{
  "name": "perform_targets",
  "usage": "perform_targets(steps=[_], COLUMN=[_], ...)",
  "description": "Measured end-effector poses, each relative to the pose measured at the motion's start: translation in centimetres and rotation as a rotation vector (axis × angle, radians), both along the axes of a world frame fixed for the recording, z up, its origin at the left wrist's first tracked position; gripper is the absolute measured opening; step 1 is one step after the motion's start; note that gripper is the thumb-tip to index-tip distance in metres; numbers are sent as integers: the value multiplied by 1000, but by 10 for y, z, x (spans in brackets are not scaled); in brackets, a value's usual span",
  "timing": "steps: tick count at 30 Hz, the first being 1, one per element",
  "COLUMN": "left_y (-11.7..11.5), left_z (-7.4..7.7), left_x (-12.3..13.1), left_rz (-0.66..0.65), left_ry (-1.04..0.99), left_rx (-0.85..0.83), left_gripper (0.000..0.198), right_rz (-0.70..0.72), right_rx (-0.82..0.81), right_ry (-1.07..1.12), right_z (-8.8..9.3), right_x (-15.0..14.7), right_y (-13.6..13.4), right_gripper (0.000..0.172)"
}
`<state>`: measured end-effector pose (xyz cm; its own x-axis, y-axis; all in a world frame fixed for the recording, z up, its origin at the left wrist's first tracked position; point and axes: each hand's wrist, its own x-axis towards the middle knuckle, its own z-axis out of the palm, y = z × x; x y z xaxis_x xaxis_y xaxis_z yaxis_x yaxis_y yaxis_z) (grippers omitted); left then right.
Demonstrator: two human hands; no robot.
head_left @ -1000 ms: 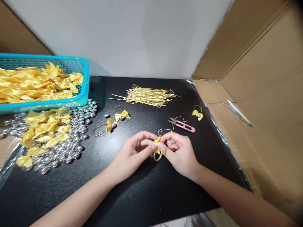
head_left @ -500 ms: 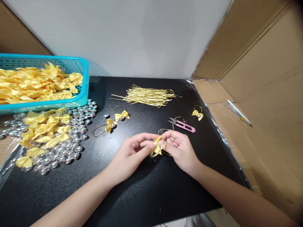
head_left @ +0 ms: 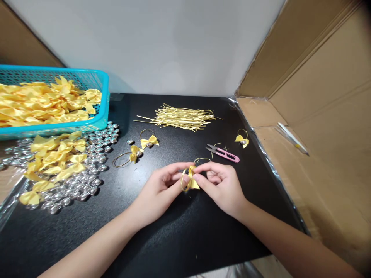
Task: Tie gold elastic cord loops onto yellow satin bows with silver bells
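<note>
Between my two hands, just above the black table, is a yellow ribbon bow [head_left: 193,183] with a gold wire loop [head_left: 182,181] attached. My left hand [head_left: 162,189] pinches the bow and loop from the left, thumb and forefinger closed. From the right, the thumb and fingertips of my right hand [head_left: 222,183] press on the bow's middle. Fingertips hide part of its knot. A loose gold tie [head_left: 202,159] lies just beyond the hands. Pink thread snips [head_left: 223,153] rest to the upper right, blades pointing left.
A blue basket [head_left: 106,96] of yellow bows stands at the left. Silver bells [head_left: 84,191] and loose bows [head_left: 55,158] are heaped before it. Gold ties [head_left: 182,117] lie at the back. Looped bows with bells [head_left: 149,142] sit nearby, another [head_left: 242,141] at right. Tweezers [head_left: 292,139] lie on cardboard.
The bow has been turned in my fingers, and its wire loop has swung from the lower right to the left side. My right fingers have shifted their pinch slightly.
</note>
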<state>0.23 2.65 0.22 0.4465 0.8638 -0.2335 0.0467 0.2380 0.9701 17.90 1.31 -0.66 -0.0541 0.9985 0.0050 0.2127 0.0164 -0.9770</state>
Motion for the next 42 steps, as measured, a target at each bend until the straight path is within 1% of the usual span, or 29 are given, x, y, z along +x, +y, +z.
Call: perform_targets(steps=[5,9,14,21,24,28,32,37,40,42], left_y=[-2,-2,-2,-2,-4,-4,-2,-2,-2,-2], left_z=[-1,-1,1,0,1,0,1,3,3,2], left_x=[-3,-5,-4,-5,-5,-4,-3,-5,-7,-8], left_rz=[-61,-113,-155,-82,-56,23,101,134,128,128], left_ry=[271,379,375,277,260,271,286,350,335,308], left_rx=[228,358,410,455,492,584,759,961,1092,1180], left_gripper=[43,44,41,35,33,32,25,20,19,19], right_rz=[-6,19,43,92,111,150,185,181,171,192], right_rx=[-54,-108,-148,-291,-318,-275,-219,-149,-73,-51], right_ry=[-5,13,68,330,360,319,268,199,234,245], right_z=[0,1,3,-4,-6,-4,-3,-3,-1,1], right_x=[-4,-3,-3,-2,-1,3,7,13,16,17], right_y=[0,0,0,2,4,7,8,9,9,7], right_gripper=[15,14,13,26,31,35,33,23,23,23])
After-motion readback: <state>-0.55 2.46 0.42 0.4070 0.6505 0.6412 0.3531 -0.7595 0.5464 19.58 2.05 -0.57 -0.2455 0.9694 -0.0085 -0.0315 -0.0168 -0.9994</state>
